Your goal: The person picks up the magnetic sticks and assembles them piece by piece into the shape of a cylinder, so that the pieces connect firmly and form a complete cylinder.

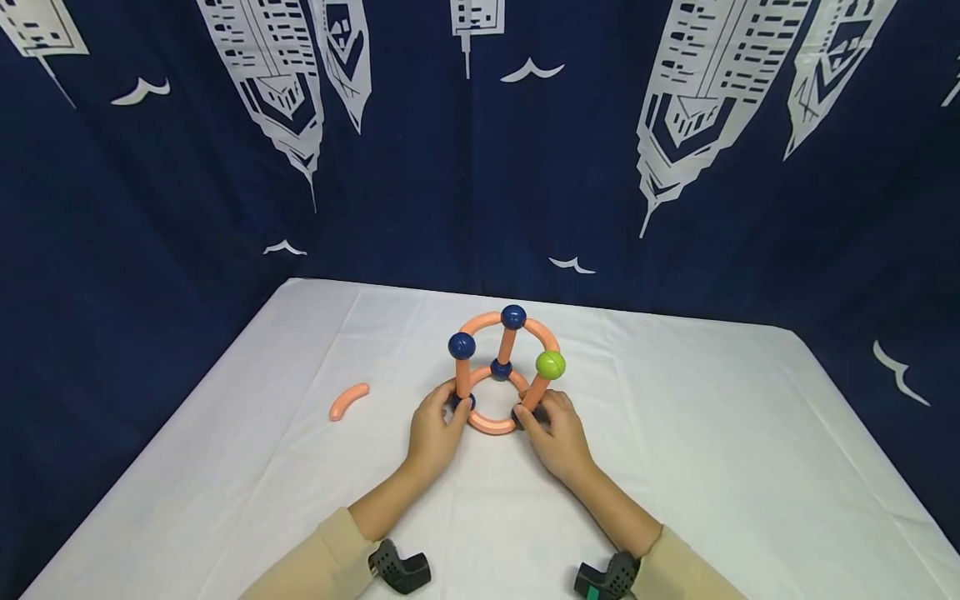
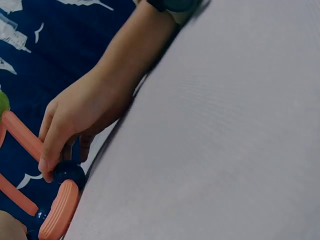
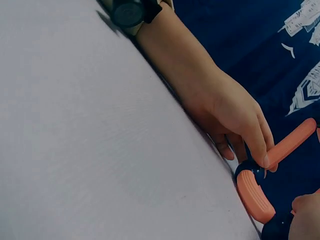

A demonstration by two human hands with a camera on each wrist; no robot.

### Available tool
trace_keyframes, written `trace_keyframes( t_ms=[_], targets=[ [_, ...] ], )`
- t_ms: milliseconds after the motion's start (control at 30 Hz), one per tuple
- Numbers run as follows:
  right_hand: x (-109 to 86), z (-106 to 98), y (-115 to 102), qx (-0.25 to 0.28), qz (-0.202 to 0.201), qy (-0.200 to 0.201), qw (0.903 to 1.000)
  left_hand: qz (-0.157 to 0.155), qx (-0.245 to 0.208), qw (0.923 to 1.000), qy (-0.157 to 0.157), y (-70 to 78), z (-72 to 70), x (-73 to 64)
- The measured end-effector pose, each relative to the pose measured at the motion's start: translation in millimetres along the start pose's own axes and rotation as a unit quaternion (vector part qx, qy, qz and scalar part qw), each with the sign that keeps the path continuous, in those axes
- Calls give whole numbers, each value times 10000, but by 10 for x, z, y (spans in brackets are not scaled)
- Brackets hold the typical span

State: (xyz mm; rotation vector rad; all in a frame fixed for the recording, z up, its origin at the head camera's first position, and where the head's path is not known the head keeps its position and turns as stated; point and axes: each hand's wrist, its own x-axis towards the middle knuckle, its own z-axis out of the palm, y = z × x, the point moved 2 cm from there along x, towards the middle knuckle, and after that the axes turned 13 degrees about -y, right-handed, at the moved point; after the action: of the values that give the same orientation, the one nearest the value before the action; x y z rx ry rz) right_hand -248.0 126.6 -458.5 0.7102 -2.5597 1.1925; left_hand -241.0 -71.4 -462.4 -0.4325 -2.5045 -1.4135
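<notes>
A frame of orange sticks [image 1: 507, 345] and balls stands on the white table. Its lower ring of curved sticks [image 1: 491, 426] joins dark blue balls, one being the rear ball [image 1: 501, 369]. Upright sticks carry two blue balls [image 1: 462, 346] and a green ball [image 1: 551, 365], the green one's stick leaning right. Two curved sticks link these top balls round the back. My left hand [image 1: 435, 427] pinches the frame's left lower blue ball [image 3: 245, 169] at the upright's foot. My right hand [image 1: 561, 433] pinches the foot of the green ball's stick [image 2: 24, 134], beside another blue ball [image 2: 70, 173].
One loose curved orange stick [image 1: 348, 402] lies on the table [image 1: 712, 450] left of the frame. A dark blue curtain [image 1: 480, 183] with white building prints hangs behind the table. Each wrist wears a black device [image 1: 400, 568].
</notes>
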Motion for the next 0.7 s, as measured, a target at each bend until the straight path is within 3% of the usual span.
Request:
trace_keyframes(
  t_ms=[267,700],
  targets=[
    [13,18,-19,-479,-458,-409,9970,-174,-87,9998,-29,-31,-5,15],
    [22,29,-60,-779,-900,-331,9923,-306,-48,9994,-164,-22,-30,31]
  ],
)
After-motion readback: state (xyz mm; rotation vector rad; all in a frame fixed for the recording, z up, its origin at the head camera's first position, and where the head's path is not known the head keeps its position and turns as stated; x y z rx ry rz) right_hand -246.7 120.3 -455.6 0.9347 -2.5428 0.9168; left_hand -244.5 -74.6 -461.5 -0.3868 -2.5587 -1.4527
